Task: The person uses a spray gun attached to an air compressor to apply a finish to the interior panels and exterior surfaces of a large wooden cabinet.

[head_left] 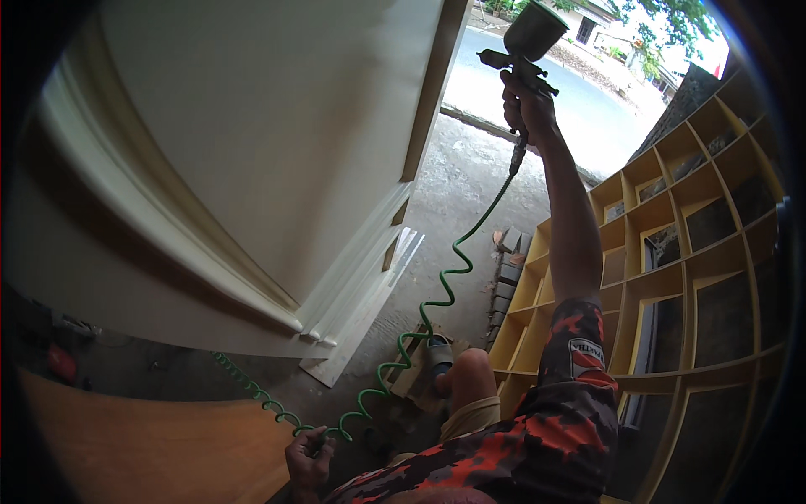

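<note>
My right hand (529,109) is raised at the upper middle, closed around a spray gun (520,67) that has a metal cup (533,29) on top. A coiled green hose (457,269) runs from the gun's handle down toward my feet. My left hand (309,462) pinches that hose low in the view, where the coil bends back to the left. A large cream-painted panel (243,143) with moulded trim stands upright to my left, beside the raised gun.
A yellowish grid shelf unit (676,235) fills the right side. White boards (332,365) lie under the panel. An orange wooden sheet (159,428) is at lower left. My sandalled foot (438,357) is on a board. Grey blocks (504,277) lie near the shelf; a road (504,63) runs beyond.
</note>
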Available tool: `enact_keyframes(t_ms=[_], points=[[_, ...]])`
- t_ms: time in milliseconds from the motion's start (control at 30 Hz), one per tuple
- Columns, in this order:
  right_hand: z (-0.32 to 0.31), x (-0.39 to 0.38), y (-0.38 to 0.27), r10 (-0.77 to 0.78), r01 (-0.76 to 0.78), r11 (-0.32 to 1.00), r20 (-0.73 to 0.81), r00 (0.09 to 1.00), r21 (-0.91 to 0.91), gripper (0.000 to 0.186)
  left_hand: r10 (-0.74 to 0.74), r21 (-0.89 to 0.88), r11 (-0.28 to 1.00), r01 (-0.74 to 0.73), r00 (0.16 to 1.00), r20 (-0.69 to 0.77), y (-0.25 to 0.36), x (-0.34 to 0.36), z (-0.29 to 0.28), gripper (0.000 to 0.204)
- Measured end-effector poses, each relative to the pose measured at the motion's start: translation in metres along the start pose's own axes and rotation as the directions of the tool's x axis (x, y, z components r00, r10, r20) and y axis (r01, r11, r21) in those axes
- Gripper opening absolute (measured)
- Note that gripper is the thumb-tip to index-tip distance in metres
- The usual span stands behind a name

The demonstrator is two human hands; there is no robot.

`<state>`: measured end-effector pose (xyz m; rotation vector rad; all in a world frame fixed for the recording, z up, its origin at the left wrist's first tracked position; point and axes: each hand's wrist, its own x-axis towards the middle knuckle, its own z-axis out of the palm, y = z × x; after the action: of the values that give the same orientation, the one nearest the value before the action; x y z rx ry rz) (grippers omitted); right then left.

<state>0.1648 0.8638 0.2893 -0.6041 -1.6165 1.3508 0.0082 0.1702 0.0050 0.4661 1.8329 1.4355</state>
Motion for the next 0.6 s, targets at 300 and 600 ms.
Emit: enact_keyframes(t_ms=[300,600], points=[[-0.050,0.061,0.010,-0.016,0.015,1.000,-0.026,1.000,-0.025,0.045,0.053,-0.023,0.998,-0.052,0.997,0.058,0.008,0.011,0.020,0.035],[-0.079,0.103,0.027,-0.035,0.030,0.997,-0.077,0.996,-0.075,0.044,0.083,-0.109,0.991,-0.073,0.992,0.094,0.014,0.021,0.036,0.036]])
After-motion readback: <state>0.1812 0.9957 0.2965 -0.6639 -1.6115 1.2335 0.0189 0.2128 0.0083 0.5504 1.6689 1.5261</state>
